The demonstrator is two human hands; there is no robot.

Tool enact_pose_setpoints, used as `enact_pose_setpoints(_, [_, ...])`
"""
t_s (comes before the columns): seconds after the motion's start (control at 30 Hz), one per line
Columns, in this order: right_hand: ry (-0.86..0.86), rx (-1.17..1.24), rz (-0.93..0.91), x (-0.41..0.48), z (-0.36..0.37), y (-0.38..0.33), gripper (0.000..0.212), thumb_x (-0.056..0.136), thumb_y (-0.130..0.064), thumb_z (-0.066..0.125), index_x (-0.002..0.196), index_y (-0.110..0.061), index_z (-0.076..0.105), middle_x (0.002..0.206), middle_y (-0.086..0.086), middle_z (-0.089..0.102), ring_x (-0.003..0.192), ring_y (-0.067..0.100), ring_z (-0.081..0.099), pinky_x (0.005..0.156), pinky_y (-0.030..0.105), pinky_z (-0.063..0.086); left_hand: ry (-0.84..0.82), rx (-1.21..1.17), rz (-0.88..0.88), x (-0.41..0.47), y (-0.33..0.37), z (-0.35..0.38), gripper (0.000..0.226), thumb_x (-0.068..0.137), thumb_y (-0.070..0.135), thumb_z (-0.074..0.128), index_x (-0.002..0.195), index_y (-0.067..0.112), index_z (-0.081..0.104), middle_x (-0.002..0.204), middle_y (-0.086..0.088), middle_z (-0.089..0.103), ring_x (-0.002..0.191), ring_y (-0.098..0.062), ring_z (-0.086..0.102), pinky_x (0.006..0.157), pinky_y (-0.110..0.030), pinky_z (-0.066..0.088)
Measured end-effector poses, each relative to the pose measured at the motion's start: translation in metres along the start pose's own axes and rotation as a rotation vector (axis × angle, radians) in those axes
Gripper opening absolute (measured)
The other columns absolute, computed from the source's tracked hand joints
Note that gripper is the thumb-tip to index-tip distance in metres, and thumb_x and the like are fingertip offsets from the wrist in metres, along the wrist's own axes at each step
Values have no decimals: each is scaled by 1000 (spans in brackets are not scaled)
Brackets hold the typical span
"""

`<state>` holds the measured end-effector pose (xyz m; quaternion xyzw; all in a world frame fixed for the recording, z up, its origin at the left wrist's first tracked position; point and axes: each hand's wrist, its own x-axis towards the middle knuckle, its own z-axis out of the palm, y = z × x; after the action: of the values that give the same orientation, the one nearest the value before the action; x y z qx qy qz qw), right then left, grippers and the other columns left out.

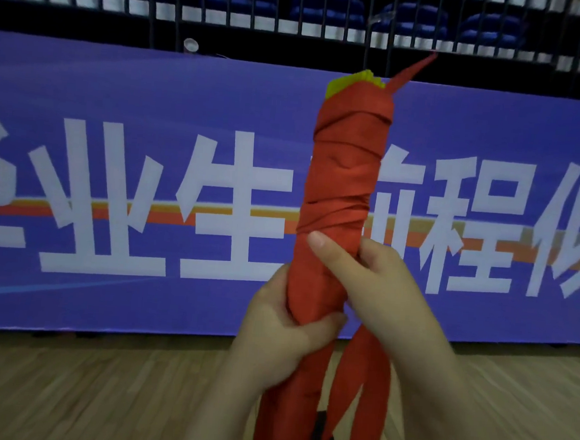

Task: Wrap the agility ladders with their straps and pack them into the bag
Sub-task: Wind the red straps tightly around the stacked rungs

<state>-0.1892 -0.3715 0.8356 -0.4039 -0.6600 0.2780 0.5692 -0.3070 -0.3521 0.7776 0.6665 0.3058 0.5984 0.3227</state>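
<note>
A purple banner with large white characters (113, 173) spans the frame's middle band; its text is cut off at both side edges. Below it lies a light wooden plank floor (63, 393). At frame centre stands an upright bundle of yellow-green ladder rungs wound in red fabric strap (345, 175); only the rung tips show at its top, and its lower end leaves the bottom edge. The left hand (284, 336) is wrapped around the bundle, fingers closed on it. The right hand (377, 281) presses the strap, fingers partly hidden behind it. Loose red strap tails (369, 397) hang below.
</note>
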Motion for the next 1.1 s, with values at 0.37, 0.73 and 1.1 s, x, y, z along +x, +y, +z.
enact_pose_setpoints(0.37, [101, 332, -21, 7, -2, 10, 31, 59, -43, 75, 73, -16, 73, 75, 7, 74, 71, 21, 71, 66, 34, 57, -112, -11, 19, 12, -1, -5, 52, 56, 39, 76, 104, 33, 57, 95, 4, 71, 85, -15, 69, 74, -36, 57])
enact_pose_setpoints(0.73, [84, -334, 63, 1, -2, 0, 52, 67, -65, 63, 56, -15, 58, 45, -7, 49, 42, 5, 47, 46, 20, 40, 236, 423, 2, -3, 3, 23, 34, 69, 38, 73, 89, 47, 46, 75, 9, 65, 70, -9, 64, 61, -35, 55])
enact_pose_setpoints(1.1, [79, -205, 62, 12, 0, 10, 43, 71, -61, 66, 72, -19, 70, 65, -7, 70, 63, 9, 65, 61, 25, 51, 151, 110, -50, 8, -5, 12, 42, 62, 34, 80, 97, 26, 59, 82, 2, 72, 75, -17, 70, 69, -41, 58])
